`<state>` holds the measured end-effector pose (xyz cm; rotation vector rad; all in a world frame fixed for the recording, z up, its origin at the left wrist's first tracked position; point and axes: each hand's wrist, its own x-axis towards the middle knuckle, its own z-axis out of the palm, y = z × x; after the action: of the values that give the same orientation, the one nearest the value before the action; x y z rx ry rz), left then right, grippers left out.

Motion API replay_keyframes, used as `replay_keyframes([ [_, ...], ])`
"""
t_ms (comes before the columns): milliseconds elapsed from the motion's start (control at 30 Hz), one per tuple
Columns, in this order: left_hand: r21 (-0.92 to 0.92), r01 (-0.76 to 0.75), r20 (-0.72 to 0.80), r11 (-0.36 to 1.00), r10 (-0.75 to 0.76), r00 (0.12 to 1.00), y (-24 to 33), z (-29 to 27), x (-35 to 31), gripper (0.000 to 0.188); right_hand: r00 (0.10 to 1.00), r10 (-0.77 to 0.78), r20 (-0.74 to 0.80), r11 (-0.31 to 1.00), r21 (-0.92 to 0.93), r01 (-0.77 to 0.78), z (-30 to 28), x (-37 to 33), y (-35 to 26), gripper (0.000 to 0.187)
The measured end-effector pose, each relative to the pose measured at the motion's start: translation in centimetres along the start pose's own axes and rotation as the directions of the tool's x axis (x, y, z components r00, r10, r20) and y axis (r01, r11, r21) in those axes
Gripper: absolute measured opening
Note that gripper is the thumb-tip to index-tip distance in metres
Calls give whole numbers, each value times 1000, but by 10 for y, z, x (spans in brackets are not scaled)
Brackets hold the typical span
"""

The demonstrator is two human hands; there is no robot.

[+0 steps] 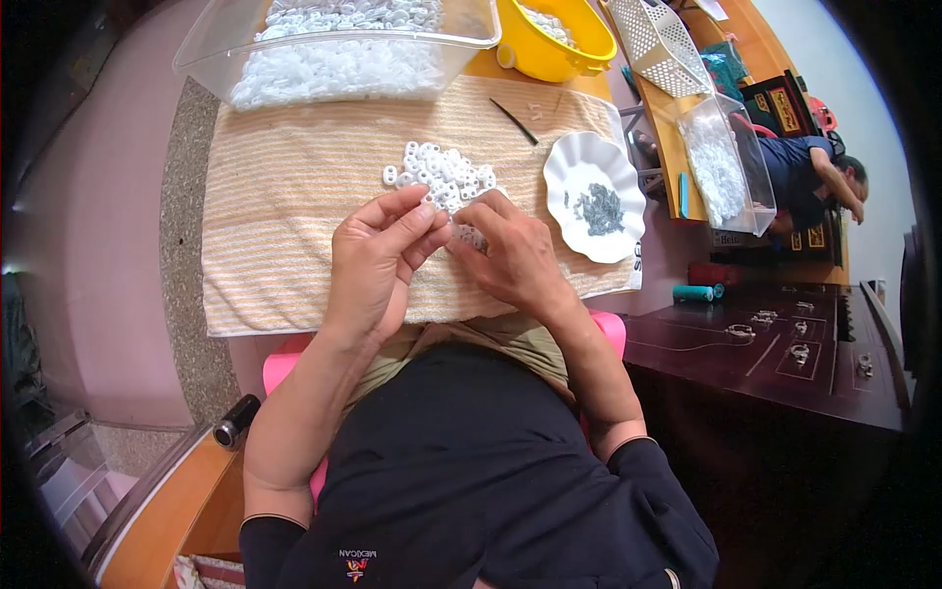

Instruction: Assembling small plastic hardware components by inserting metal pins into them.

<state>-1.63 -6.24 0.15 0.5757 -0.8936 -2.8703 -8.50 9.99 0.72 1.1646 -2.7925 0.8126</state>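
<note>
My left hand (378, 255) is closed in a pinch, thumb against forefinger, with a tiny pale thing at the tips too small to name. Close beside it, my right hand (512, 253) has its fingers curled in; what they grip is hidden. A few small whitish bits show under the right fingers. Just beyond both hands lies a pile of small white plastic parts with holes (446, 175). To the right, a white scalloped plate (566, 162) bears a heap of small dark grey pieces (599, 209). A thin black stick-like tool (514, 122) rests on the striped towel (285, 196).
At the back stand a clear bin (481, 41) of white parts and a yellow basin (549, 71). Farther right, another clear bin (756, 182) sits on a wooden table near a perforated white basket (657, 44). A person in dark blue (800, 167) is beyond. A dark panel (687, 344) lies right.
</note>
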Motion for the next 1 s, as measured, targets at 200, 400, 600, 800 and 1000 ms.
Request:
replay_keyframes([
  [200,-4,-11,5,1000,11,1000,-2,-1,1,21,993,-110,-36,991,71,112,8,-2,8,12],
  [400,1,-2,2,1000,2,1000,-1,0,1,21,980,-154,-123,970,171,173,14,-4,13,16],
  [600,-3,15,-9,1000,-15,1000,-1,1,0,20,994,36,-100,869,495,18,5,-6,15,23],
  [800,12,32,-15,999,-32,999,-6,1,0,20,974,224,36,577,800,-163,5,-10,21,20],
  [1000,15,53,-18,998,-53,998,-8,3,-3,20,953,277,121,449,861,-239,-2,-10,19,22],
])
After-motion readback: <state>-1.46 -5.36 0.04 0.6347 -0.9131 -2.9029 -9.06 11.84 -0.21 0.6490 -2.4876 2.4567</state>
